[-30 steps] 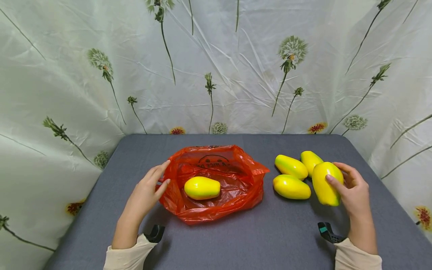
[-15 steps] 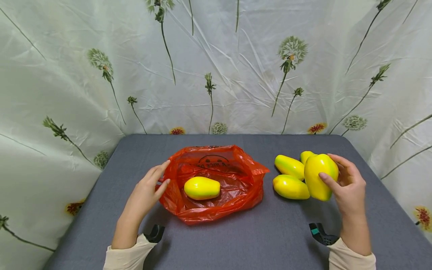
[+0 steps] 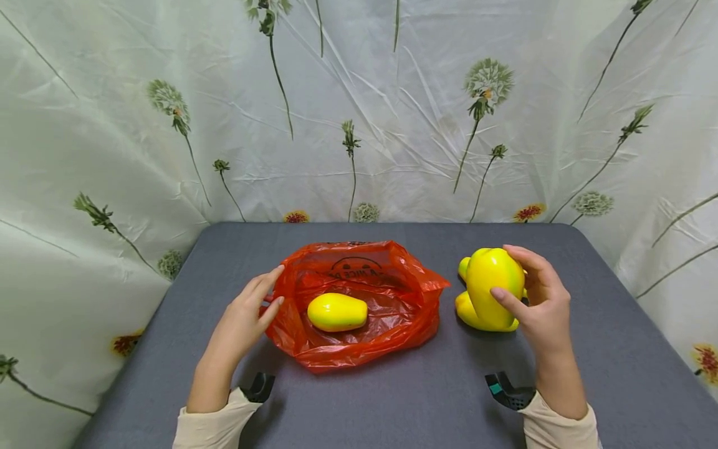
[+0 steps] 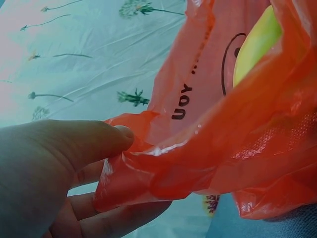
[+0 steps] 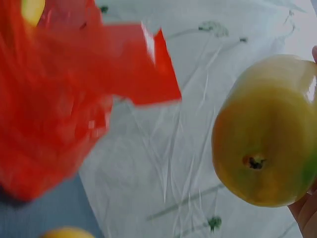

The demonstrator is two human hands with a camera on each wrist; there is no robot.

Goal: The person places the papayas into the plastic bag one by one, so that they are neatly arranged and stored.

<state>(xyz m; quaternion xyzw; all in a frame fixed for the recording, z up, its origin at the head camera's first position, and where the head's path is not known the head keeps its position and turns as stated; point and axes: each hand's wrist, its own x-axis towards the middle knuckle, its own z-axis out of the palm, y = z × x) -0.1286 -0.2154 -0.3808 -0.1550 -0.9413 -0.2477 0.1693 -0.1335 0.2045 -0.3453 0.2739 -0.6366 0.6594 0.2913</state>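
My left hand (image 3: pixel 242 318) pinches the left rim of an open red plastic bag (image 3: pixel 359 358); the left wrist view shows the thumb (image 4: pixel 116 136) on the near side of the film and fingers behind it. One yellow papaya (image 3: pixel 336 312) lies inside the bag. To the right, my right hand (image 3: pixel 541 305) grips another yellow papaya (image 3: pixel 492 280), held upright above the table. In the right wrist view, the dark-spotted end of the held papaya (image 5: pixel 270 134) faces the camera. Behind and below it, a front papaya (image 3: pixel 473 313) and a rear papaya (image 3: pixel 464 267) are partly hidden.
A grey cloth-covered table (image 3: pixel 404 399) carries everything. A white curtain (image 3: pixel 415 125) printed with dandelions stands behind and at both sides. The bag's right corner (image 3: pixel 437 284) points toward the loose papayas. Each wrist wears a black camera mount (image 3: pixel 507 390).
My right hand has carried its papaya left and slightly up, so that it now covers much of the papayas lying behind. My left hand and the bag have stayed in place.
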